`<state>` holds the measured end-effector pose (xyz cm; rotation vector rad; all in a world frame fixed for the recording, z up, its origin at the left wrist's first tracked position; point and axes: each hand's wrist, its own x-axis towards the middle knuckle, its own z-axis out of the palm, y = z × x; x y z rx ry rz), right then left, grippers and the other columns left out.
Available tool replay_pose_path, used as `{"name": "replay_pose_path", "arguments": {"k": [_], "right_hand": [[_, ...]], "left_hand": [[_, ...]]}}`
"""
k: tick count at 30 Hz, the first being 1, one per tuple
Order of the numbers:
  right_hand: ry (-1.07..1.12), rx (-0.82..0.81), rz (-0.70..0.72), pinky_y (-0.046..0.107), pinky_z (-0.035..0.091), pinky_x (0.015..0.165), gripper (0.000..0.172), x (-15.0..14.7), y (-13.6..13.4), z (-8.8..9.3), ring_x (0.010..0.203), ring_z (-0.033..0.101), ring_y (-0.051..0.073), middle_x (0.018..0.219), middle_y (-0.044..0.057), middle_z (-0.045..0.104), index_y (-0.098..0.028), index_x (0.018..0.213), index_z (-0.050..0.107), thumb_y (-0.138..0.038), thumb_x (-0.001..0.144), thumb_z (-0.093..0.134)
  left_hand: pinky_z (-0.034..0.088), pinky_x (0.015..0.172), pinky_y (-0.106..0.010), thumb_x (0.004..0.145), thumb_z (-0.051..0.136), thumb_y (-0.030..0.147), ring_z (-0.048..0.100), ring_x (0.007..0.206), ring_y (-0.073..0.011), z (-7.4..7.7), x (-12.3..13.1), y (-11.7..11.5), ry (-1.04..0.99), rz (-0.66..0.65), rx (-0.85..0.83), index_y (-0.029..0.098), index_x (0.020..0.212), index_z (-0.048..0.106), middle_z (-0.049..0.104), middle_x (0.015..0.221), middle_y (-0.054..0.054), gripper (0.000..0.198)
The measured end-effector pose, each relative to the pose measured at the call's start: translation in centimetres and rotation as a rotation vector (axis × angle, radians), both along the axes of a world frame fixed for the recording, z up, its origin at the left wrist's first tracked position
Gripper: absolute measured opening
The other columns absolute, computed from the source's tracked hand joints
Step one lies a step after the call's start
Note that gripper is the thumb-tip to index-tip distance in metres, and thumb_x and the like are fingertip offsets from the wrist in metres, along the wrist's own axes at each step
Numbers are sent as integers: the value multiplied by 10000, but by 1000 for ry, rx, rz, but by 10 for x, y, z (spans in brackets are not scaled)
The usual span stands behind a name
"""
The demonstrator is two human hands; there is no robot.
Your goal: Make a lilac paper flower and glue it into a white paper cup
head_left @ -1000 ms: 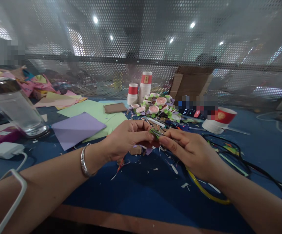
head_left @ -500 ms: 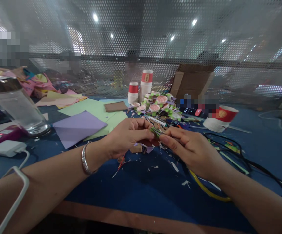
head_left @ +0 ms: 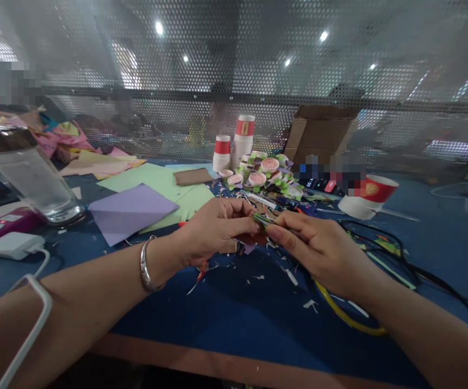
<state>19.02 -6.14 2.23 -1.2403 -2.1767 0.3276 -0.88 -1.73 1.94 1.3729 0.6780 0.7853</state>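
Above the middle of the blue table, my left hand (head_left: 228, 227) is closed in a pinch on a small green paper piece (head_left: 257, 216). Close beside it, my right hand (head_left: 310, 237) has its thumb and fingers pressed round a slim grey tool (head_left: 266, 219). Its tip meets the green paper, and most of it is hidden by the fingers, so its kind is unclear. Behind both hands lies a heap of small round white-and-pink paper pieces (head_left: 270, 165) with green and purple tabs. Paper scraps (head_left: 291, 277) are scattered beneath.
Stacked paper cups (head_left: 244, 129) stand at the back, another red-and-white cup (head_left: 379, 189) at right. Purple paper (head_left: 134, 210) overlaps green sheets (head_left: 132, 181). A glass of water (head_left: 43, 183) and a white charger (head_left: 13, 246) are at left. Black cables (head_left: 404, 265) and a yellow cable (head_left: 345, 319) lie right.
Both hands stay together at almost the same spot, with the green paper still between them. The whole view has shifted very slightly; nothing has been let go.
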Motion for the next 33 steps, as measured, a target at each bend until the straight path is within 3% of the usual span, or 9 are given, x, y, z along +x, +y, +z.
{"name": "replay_pose_path", "arguments": {"k": [10,24,33], "right_hand": [[-6,8,10,258,370,556,394,-2,-4,6,595,489,128,652,-17,519,-215,721,523,-447,1030,445],[-34,23,5,271,346,565,402,-3,-3,4,585,474,124,642,-27,479,-207,711,523,-431,1034,441],[1,41,14,265,333,565,403,-2,0,-3,587,465,116,635,-36,472,-208,708,500,-437,1035,448]], "left_hand": [[480,651,-255,757,694,160,679,658,-133,5,-3,-1,-26,-35,-33,127,784,633,704,702,-49,74],[496,663,-257,762,684,141,675,650,-123,5,-1,1,17,-21,28,128,780,635,706,692,-33,53],[459,601,-235,728,693,175,648,605,-117,5,0,-1,41,-25,-18,135,762,614,694,649,-29,95]]}}
